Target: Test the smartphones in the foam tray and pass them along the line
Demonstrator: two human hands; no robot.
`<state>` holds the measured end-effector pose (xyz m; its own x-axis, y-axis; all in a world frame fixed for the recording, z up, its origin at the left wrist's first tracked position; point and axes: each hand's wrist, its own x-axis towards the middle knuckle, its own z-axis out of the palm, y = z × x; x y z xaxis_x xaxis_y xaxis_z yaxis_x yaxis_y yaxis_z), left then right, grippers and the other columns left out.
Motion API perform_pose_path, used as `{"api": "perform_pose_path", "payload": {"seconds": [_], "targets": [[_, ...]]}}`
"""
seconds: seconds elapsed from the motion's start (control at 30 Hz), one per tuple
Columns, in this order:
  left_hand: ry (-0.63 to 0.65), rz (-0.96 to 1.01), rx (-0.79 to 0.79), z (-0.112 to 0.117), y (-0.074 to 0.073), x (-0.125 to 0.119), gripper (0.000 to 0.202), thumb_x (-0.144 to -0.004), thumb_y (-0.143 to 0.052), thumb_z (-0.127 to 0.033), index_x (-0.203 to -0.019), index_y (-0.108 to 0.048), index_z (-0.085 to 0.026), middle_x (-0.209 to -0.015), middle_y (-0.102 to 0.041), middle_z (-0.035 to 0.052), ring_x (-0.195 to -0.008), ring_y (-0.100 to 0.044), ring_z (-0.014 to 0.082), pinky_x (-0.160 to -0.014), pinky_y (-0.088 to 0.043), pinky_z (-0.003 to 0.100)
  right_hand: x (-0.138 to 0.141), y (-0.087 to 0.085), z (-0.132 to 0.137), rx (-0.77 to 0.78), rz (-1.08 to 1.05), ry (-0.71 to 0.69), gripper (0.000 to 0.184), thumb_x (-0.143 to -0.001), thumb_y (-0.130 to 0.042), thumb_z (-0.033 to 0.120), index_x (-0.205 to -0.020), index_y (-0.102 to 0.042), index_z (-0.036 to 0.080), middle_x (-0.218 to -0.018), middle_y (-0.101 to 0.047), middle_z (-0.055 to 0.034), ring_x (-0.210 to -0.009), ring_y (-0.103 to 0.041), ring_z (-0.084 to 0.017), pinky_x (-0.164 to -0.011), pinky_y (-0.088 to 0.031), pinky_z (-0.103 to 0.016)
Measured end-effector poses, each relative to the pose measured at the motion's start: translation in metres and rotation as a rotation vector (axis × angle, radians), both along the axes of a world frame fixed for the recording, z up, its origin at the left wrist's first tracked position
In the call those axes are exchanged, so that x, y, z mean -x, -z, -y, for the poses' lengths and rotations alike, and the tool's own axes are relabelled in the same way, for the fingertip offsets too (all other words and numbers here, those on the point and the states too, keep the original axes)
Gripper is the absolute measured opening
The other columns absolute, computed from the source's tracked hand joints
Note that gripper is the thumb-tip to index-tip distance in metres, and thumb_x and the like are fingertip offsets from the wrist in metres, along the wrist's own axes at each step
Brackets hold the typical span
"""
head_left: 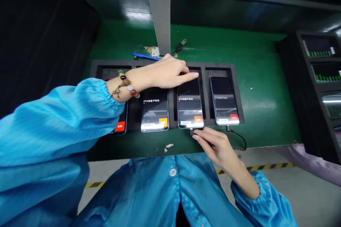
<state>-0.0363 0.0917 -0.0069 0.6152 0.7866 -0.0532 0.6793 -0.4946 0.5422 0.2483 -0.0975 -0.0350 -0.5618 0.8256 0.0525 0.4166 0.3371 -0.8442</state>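
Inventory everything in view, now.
Smartphones: four, black-screened, in tray
Tray: one, black, on workbench
Workbench: one, green, under tray
Plugs: two, black, at rightmost two phones
Connector: one, black, right of post
Pen-like rod: one, blue, behind tray
Post: one, grey, behind tray
Rack: one, black, right
Fabric: one, lilac, right
Bracelet: one, multicoloured, left wrist
Smock: one, blue, worn
Left hand: one, bare, over third-from-left phone
Right hand: one, bare, at that phone's plug

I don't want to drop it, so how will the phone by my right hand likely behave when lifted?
The phone is likely stiff, being a flat slab. Its glossy, reflective front suggests it could be slippery and perhaps fragile. The black plug at its lower edge, which your right hand appears to pinch, might tug as it rises.
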Motion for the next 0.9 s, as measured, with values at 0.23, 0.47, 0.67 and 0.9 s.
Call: {"api": "perform_pose_path", "payload": {"seconds": [0.23,0.47,0.67,0.9], "targets": [[-0.04,-0.025,0.024,0.008,-0.009,-0.007,0.067,-0.112,-0.04,-0.065,-0.094,-0.082,-0.017,-0.094,-0.077,0.0122,-0.094,-0.073,0.0279,-0.113,-0.045,0.051,0.003,0.01,0.008,-0.028,-0.075,0.13,0.017,-0.109,-0.067,0.014,-0.121,-0.079,0.019,-0.09,-0.073,-0.0018,-0.075,-0.068,-0.014,-0.069,-0.055,-0.027],[-0.058,-0.069,0.003,0.019,-0.014,-0.012,0.066,-0.113,-0.039,-0.063,-0.101,-0.084,-0.017,-0.104,-0.077,0.0139,-0.099,-0.071,0.0284,-0.108,-0.048,0.05,0.01,0.02,0.02,-0.129,-0.09,0.219,0.023,-0.106,-0.069,0.009,-0.124,-0.079,0.02,-0.091,-0.075,-0.0021,-0.074,-0.067,-0.014,-0.069,-0.055,-0.027],[-0.025,-0.031,0.024,0.026,-0.017,-0.009,0.066,-0.112,-0.042,-0.069,-0.117,-0.083,-0.017,-0.123,-0.078,0.0149,-0.114,-0.072,0.0294,-0.109,-0.05,0.047,0.012,0.022,0.02,-0.2,-0.03,0.222,0.018,-0.108,-0.071,0.016,-0.124,-0.076,0.019,-0.082,-0.065,0.0007,-0.068,-0.062,-0.013,-0.063,-0.051,-0.028],[-0.417,-0.241,-0.183,-0.001,-0.037,0.1,0.058,-0.108,-0.045,-0.067,-0.112,-0.08,-0.021,-0.108,-0.078,0.0065,-0.099,-0.063,0.023,-0.098,-0.046,0.044,0.015,0.012,0.018,-0.258,0.089,0.199,0.01,-0.109,-0.073,0.026,-0.115,-0.075,0.018,-0.081,-0.067,0.001,-0.068,-0.066,-0.013,-0.063,-0.051,-0.028]]}}
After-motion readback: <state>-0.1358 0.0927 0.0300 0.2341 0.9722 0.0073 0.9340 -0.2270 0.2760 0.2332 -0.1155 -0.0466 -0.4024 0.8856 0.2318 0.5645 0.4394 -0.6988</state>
